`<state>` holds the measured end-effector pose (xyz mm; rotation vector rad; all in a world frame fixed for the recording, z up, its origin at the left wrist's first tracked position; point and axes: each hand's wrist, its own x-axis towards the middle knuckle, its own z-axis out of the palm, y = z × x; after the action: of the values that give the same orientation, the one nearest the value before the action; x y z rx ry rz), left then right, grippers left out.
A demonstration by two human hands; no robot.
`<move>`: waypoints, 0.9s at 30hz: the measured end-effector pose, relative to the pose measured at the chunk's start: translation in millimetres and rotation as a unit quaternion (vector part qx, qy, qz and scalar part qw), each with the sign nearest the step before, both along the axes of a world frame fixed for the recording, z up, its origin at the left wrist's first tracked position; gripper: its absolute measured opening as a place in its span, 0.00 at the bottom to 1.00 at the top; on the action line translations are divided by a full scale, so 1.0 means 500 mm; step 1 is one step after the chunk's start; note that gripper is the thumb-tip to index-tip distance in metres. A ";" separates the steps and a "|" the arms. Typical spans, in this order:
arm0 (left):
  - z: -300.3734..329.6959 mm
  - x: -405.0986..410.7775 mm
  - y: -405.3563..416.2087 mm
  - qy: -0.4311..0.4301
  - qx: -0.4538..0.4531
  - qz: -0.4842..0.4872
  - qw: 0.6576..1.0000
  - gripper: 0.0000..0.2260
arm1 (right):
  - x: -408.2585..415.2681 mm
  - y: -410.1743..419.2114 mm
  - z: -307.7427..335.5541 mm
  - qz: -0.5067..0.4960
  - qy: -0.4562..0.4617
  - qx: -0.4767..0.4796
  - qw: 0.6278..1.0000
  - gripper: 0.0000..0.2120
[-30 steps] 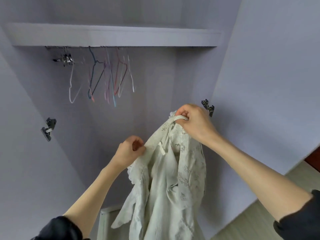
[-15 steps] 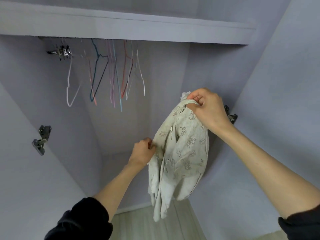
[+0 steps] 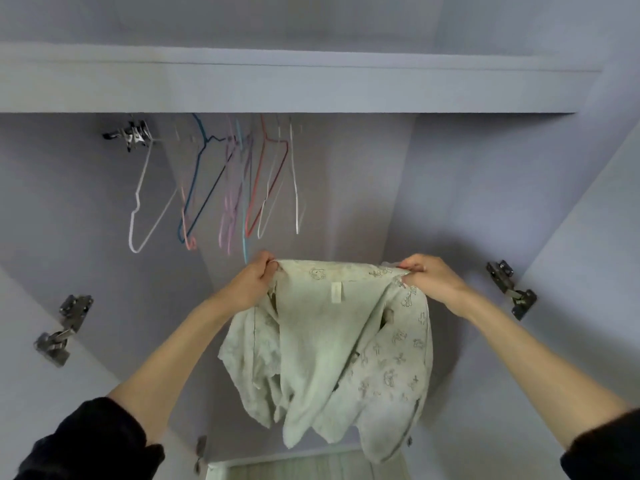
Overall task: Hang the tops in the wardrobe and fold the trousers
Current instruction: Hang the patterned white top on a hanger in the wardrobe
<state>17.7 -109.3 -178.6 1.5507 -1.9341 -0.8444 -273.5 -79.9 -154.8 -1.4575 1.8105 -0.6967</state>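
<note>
the wardrobe fills the view, pale lilac inside, with a shelf running across its top; its floor and lower walls are cut off at the bottom edge. the rail under the shelf is hidden behind the shelf's front lip, so only the hanger necks show dropping from it. the wardrobe holds a bunch of thin empty hangers, left of centre below the shelf: white, dark blue, pink, lilac, light blue and red ones overlap so closely that their number is hard to make out.

below the hangers, in the open front of the wardrobe, the pale top is held up by its upper edge, stretched flat between both hands, a small label showing at its middle and faint printed figures on its right side. its lower folds bunch together, so sleeves and hem cannot be told apart.

the left hand pinches the top's left corner, fingers curled round the cloth. the right hand grips the right corner the same way. dark sleeves are cut off at the bottom corners.

metal hinges sit on the wardrobe's side walls, one at left and one at right.
</note>
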 end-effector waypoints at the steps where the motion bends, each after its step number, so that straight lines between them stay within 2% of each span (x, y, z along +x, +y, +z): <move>1: 0.003 0.000 -0.010 -0.011 0.012 -0.015 1.000 0.08 | -0.005 -0.015 -0.004 0.022 0.000 0.013 1.000 0.13; 4: 0.010 -0.003 -0.028 -0.037 0.083 -0.081 0.993 0.06 | -0.009 -0.059 -0.025 0.083 0.110 0.009 0.990 0.12; 7: 0.003 -0.006 -0.047 -0.054 0.128 -0.110 0.984 0.03 | -0.003 -0.094 -0.040 0.080 0.240 -0.046 0.966 0.09; 10: -0.013 0.006 -0.058 -0.145 0.046 -0.013 0.988 0.04 | 0.006 -0.112 -0.042 0.056 0.317 -0.124 0.939 0.01; 12: -0.019 0.018 -0.057 -0.188 -0.027 0.068 0.979 0.03 | 0.012 -0.125 -0.053 0.079 0.336 -0.159 0.925 0.08; 14: -0.016 0.026 -0.051 -0.192 -0.059 0.130 0.971 0.04 | 0.022 -0.133 -0.059 0.105 0.344 -0.185 0.914 0.11; 17: -0.004 0.041 -0.045 -0.190 -0.061 0.208 0.958 0.02 | 0.043 -0.165 -0.062 0.141 0.342 -0.141 0.918 0.11; 20: 0.019 0.051 -0.038 -0.107 0.016 0.214 0.971 0.05 | 0.062 -0.199 -0.075 0.195 0.268 -0.055 0.942 0.07; 22: 0.041 0.058 -0.036 -0.005 0.072 0.196 0.978 0.03 | 0.093 -0.223 -0.078 0.212 0.180 -0.062 0.959 0.06; 23: 0.055 0.060 -0.034 0.035 0.091 0.192 0.977 0.01 | 0.116 -0.235 -0.071 0.196 0.120 -0.091 0.969 0.07; 25: 0.077 0.063 -0.033 0.080 0.114 0.181 0.974 0.05 | 0.175 -0.255 -0.032 0.118 -0.051 -0.134 0.983 0.06; 27: 0.093 0.061 -0.034 0.107 0.124 0.161 0.973 0.07 | 0.235 -0.270 0.024 0.065 -0.254 -0.083 0.962 0.08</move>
<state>48.4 -126.2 -131.9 1.7730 -1.4194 -1.0868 -155.9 -215.1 -142.6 -1.3312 1.2770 -1.0629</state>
